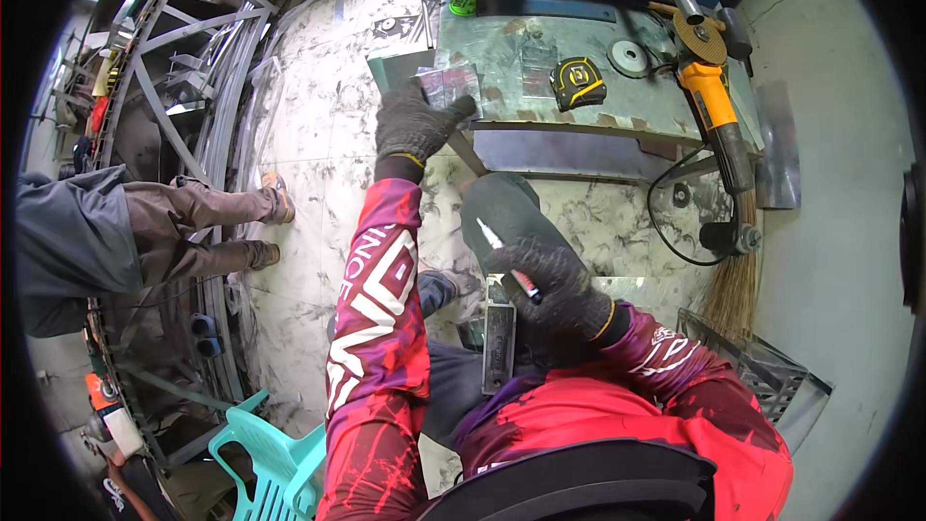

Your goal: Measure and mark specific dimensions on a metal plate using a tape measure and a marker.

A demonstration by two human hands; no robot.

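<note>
My left hand (pixel 420 123), in a dark knit glove, grips a shiny metal plate (pixel 449 85) at the left end of the metal workbench (pixel 482 43). Its thumb points right along the plate's near edge. Over my lap, my right hand (pixel 555 285), gloved alike, is closed on a marker (pixel 491 235) with a white front end and a red and dark barrel. A dark metal bar (pixel 499 342), perhaps the stock of a square, hangs below those fingers; whether they hold it too is unclear. Right of the plate lies a black and yellow tape measure (pixel 578 85).
An orange angle grinder (pixel 709 96) and a pale disc (pixel 629 58) rest at the bench's right. A broom (pixel 730 294) stands by the right wall. At left are a metal rack (pixel 159 116), a standing person (pixel 183 222) and a turquoise plastic chair (pixel 265 458).
</note>
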